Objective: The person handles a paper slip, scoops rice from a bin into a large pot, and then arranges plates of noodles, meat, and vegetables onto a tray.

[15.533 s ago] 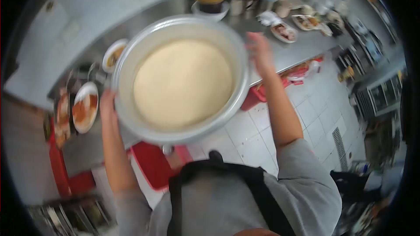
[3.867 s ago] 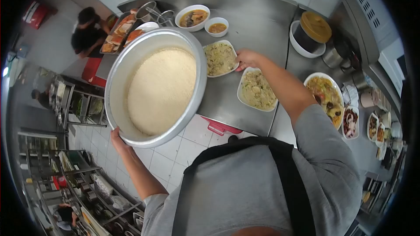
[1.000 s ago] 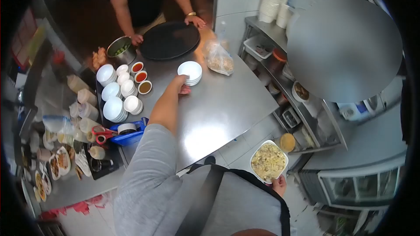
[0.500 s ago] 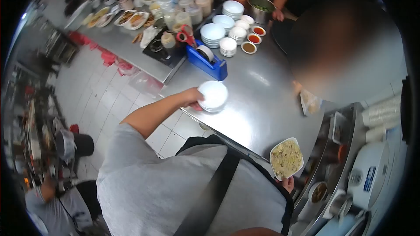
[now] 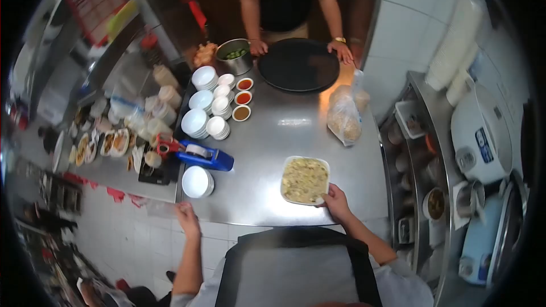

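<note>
In the head view my right hand (image 5: 336, 202) grips the near right corner of a squarish white dish (image 5: 282, 185). Fried rice (image 5: 306, 179) fills it, and the dish is level over the front of the steel table. My left hand (image 5: 186, 219) is just off the table's front left edge, its fingers loosely apart and holding nothing. Slightly above that hand, and apart from it, a stack of white bowls (image 5: 198, 182) stands on the table corner. A blue tape dispenser (image 5: 213, 159) lies right behind the stack, with red-handled scissors (image 5: 166, 144) by its left end.
More bowl stacks (image 5: 195, 122), sauce dishes (image 5: 242, 113) and a metal pot (image 5: 234, 57) line the steel table's (image 5: 264, 148) left side. Across it, a person's hands (image 5: 341, 51) rest beside a round black tray (image 5: 298, 65). A plastic bag of food (image 5: 344, 119) lies right; shelves (image 5: 421, 193) stand beyond.
My left hand has let go of the bowl stack, which now stands by the tape dispenser. My right hand has brought the rice dish further over the table. The camera view has turned.
</note>
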The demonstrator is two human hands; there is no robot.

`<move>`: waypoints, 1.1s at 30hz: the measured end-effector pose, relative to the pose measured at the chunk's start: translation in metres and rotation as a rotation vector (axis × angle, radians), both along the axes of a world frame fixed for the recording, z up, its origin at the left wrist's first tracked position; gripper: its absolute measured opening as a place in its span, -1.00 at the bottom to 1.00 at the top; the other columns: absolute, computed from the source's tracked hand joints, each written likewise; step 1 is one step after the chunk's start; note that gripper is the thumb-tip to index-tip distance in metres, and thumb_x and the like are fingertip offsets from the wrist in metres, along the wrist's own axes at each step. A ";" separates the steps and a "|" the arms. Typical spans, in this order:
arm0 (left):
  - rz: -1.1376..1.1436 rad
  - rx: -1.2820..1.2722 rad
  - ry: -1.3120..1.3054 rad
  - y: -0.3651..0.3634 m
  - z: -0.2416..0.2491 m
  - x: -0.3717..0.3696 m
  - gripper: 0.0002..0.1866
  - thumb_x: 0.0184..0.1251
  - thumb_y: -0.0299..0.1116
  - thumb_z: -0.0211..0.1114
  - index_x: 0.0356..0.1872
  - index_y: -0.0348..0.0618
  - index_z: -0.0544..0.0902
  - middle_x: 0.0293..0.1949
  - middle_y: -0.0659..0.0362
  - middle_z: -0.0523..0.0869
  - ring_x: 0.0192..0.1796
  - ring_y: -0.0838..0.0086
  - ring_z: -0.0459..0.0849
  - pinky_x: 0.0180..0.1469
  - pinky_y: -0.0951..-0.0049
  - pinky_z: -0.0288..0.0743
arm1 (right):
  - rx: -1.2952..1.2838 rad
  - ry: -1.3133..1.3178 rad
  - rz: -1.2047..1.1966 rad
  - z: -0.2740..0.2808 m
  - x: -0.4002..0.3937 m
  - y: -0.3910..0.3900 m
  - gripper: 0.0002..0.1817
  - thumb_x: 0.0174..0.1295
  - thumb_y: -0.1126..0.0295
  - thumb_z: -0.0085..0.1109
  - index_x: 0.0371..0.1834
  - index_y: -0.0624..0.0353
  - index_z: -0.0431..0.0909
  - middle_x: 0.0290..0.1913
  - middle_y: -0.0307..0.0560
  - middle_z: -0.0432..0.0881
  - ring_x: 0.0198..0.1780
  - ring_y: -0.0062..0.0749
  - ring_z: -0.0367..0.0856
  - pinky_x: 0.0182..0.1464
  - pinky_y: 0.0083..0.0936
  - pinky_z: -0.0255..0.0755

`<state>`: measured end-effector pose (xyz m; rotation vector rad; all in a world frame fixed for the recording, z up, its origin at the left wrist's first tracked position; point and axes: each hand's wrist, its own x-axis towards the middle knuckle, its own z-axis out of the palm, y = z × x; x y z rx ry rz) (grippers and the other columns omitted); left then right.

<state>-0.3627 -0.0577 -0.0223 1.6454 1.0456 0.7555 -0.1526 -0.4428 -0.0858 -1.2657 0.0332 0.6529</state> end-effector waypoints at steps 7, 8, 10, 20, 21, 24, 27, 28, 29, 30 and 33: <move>-0.583 -0.600 0.112 -0.079 -0.002 0.050 -0.70 0.35 -0.38 0.01 0.09 -0.11 0.36 -0.46 0.24 0.53 -0.47 0.63 0.45 -0.43 0.60 0.36 | -0.732 -0.944 -0.346 0.014 0.095 0.023 -0.21 0.01 0.29 0.29 0.27 0.36 0.10 0.08 0.33 0.33 0.12 0.00 0.35 0.15 -0.27 0.26; -0.564 -0.634 0.140 -0.084 -0.001 0.059 -0.69 0.36 -0.36 0.01 0.09 -0.10 0.36 -0.45 0.23 0.54 -0.47 0.62 0.46 -0.42 0.59 0.37 | -0.842 -0.875 -0.441 0.042 0.132 0.013 -0.15 -0.05 0.25 0.34 0.26 0.38 0.10 0.11 0.33 0.27 0.15 0.08 0.28 0.20 -0.23 0.20; -0.530 -0.639 0.168 -0.096 0.001 0.074 -0.69 0.37 -0.28 -0.01 0.10 -0.09 0.37 -0.42 0.20 0.58 -0.49 0.59 0.48 -0.42 0.58 0.37 | -0.970 -0.840 -0.584 0.075 0.209 0.006 -0.17 -0.05 0.10 0.32 0.22 0.33 0.18 0.09 0.30 0.31 0.14 0.10 0.29 0.17 -0.19 0.21; -0.191 -0.615 0.134 -0.143 -0.011 0.077 -0.67 0.35 -0.10 0.03 0.03 0.01 0.42 -0.41 0.18 0.57 -0.48 0.50 0.57 -0.47 0.58 0.42 | -0.554 -0.589 -0.518 0.030 0.323 -0.012 -0.70 0.10 0.34 0.15 -0.12 0.22 0.45 -0.35 0.04 0.58 -0.24 -0.20 0.58 -0.17 -0.29 0.40; -0.170 -0.616 0.135 -0.153 -0.007 0.077 -0.67 0.35 -0.09 0.03 0.03 0.01 0.41 -0.41 0.18 0.57 -0.48 0.49 0.57 -0.47 0.57 0.42 | -0.338 -0.529 -0.600 0.023 0.334 -0.023 -0.74 0.11 0.38 0.13 -0.15 0.24 0.46 -0.39 0.02 0.58 -0.27 -0.26 0.58 -0.19 -0.30 0.40; -0.095 -0.604 0.109 -0.175 0.001 0.086 -0.65 0.35 -0.06 0.03 0.04 0.01 0.41 -0.39 0.16 0.58 -0.45 0.45 0.60 -0.46 0.55 0.43 | -0.091 -0.325 -0.677 0.059 0.357 -0.086 -0.82 0.18 0.39 0.07 -0.22 0.25 0.48 -0.43 -0.19 0.50 -0.39 -0.50 0.42 -0.30 -0.46 0.35; -0.061 -0.633 0.085 -0.180 -0.005 0.074 -0.61 0.31 -0.02 0.06 0.05 0.01 0.40 -0.33 0.14 0.60 -0.41 0.41 0.61 -0.39 0.47 0.45 | -0.390 -0.331 -0.697 0.117 0.365 -0.170 -0.81 0.21 0.28 0.06 -0.29 0.19 0.49 -0.41 -0.23 0.46 -0.38 -0.51 0.38 -0.32 -0.47 0.30; -0.049 -0.615 0.113 -0.182 -0.006 0.072 -0.60 0.31 -0.02 0.07 0.05 0.01 0.40 -0.32 0.13 0.60 -0.40 0.41 0.61 -0.38 0.47 0.45 | -0.322 -0.313 -0.697 0.141 0.367 -0.193 -0.81 0.20 0.29 0.04 -0.29 0.19 0.50 -0.43 -0.23 0.46 -0.38 -0.49 0.38 -0.31 -0.47 0.31; -0.028 -0.592 0.129 -0.186 -0.005 0.073 -0.60 0.30 -0.03 0.08 0.05 0.01 0.40 -0.32 0.13 0.60 -0.40 0.40 0.61 -0.37 0.46 0.44 | -0.317 -0.477 -0.700 0.144 0.388 -0.219 -0.84 0.17 0.33 0.05 -0.30 0.18 0.52 -0.48 -0.24 0.45 -0.41 -0.47 0.39 -0.28 -0.45 0.33; -0.017 -0.571 0.161 -0.189 -0.003 0.074 -0.60 0.30 -0.04 0.08 0.05 0.00 0.40 -0.31 0.12 0.60 -0.39 0.40 0.62 -0.37 0.46 0.44 | 0.043 -0.415 -0.857 0.145 0.402 -0.238 -0.84 0.15 0.35 0.06 -0.34 0.21 0.54 -0.51 -0.22 0.48 -0.41 -0.45 0.43 -0.28 -0.44 0.36; 0.030 -0.535 0.182 -0.192 0.003 0.086 -0.62 0.32 -0.09 0.06 0.06 -0.04 0.38 -0.28 0.11 0.61 -0.34 0.38 0.63 -0.33 0.43 0.46 | -0.224 -0.646 -0.653 0.113 0.488 -0.363 -0.63 0.19 0.29 0.05 -0.06 0.38 0.45 -0.22 -0.01 0.57 -0.21 -0.36 0.53 -0.15 -0.39 0.42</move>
